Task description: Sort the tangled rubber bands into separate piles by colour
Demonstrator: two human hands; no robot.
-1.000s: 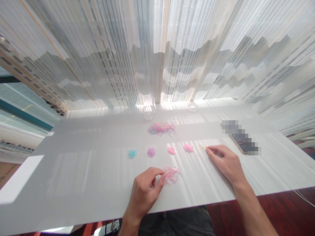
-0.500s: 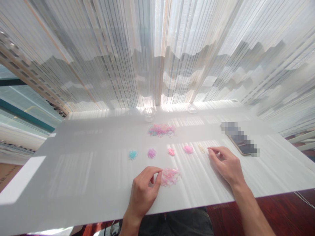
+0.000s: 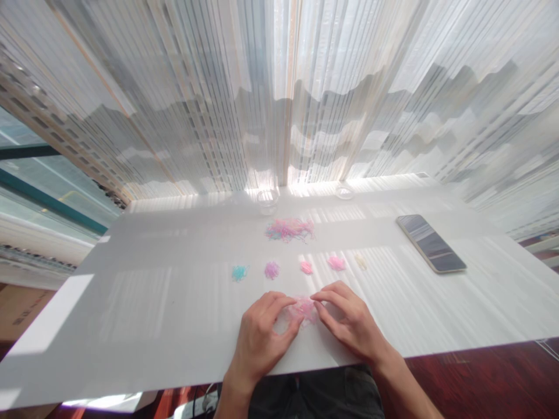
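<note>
The biggest thing is the white table [image 3: 131,331], and all the little bits lie on it. Next come the two hands, at the near side of the table. The left hand [image 3: 264,334] has its finger and thumb spread apart, with the tips at the left side of the near heap. The right hand [image 3: 349,320] has its finger and thumb close to each other at the right side of that heap; I cannot tell if they pinch a bit. Then there is a phone [image 3: 431,244], off to the right. The far heap [image 3: 289,229] of thin, bendy bits is all mixed up, pink, purple and blue, so I think most of the sorting is left to do. The near heap [image 3: 304,309], between the hands, is smaller and mostly pink with some pale bits, and it looks unsorted too. A clear cup [image 3: 267,206] and a clear lid [image 3: 345,192] sit at the back. Smallest are five piles in a row, one color each, which look like the done part: blue pile [image 3: 239,273], purple pile [image 3: 271,270], light pink pile [image 3: 336,263], dark pink pile [image 3: 306,268], and last a tiny pale yellow pile [image 3: 360,261], which looks only just begun.
</note>
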